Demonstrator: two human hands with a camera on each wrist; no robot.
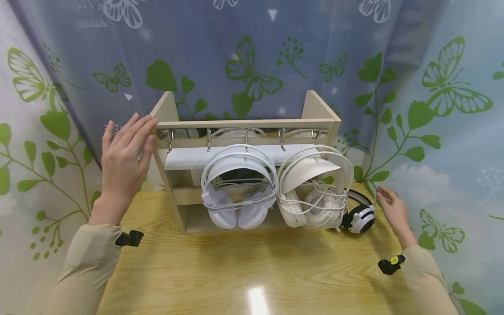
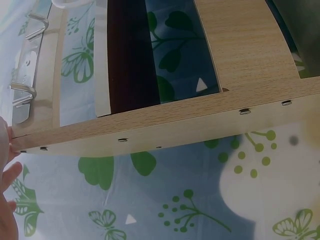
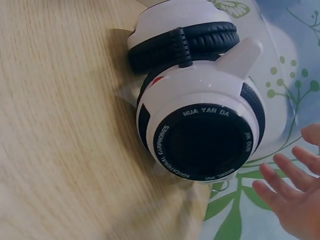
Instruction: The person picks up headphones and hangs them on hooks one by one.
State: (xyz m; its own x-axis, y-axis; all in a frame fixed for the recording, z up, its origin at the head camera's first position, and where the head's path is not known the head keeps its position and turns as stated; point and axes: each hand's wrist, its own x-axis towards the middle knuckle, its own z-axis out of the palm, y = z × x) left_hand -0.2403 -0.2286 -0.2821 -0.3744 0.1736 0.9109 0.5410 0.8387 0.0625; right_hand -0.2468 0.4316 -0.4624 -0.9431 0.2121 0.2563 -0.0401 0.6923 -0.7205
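My left hand [image 1: 127, 159] rests its fingertips on the upper left corner of a wooden rack [image 1: 244, 124]. In the left wrist view the rack's side board [image 2: 125, 134] runs across the picture, with part of that hand at the left edge. To the right of the rack my right hand [image 1: 395, 212] hangs with loose fingers beside black-and-white headphones [image 3: 200, 135], apart from them. White headphones [image 1: 222, 210] hang from the rack's middle hook, their cable wound round them. Cream headphones [image 1: 293, 214] hang further right, also wrapped in their cable.
Metal hooks [image 1: 170, 141] line the rack's front bar, several in a row. A white shelf [image 1: 181, 161] sits below them. The rack stands on a wood-grain table [image 1: 220, 271]. Patterned curtains [image 1: 204, 57] hang close behind and at both sides.
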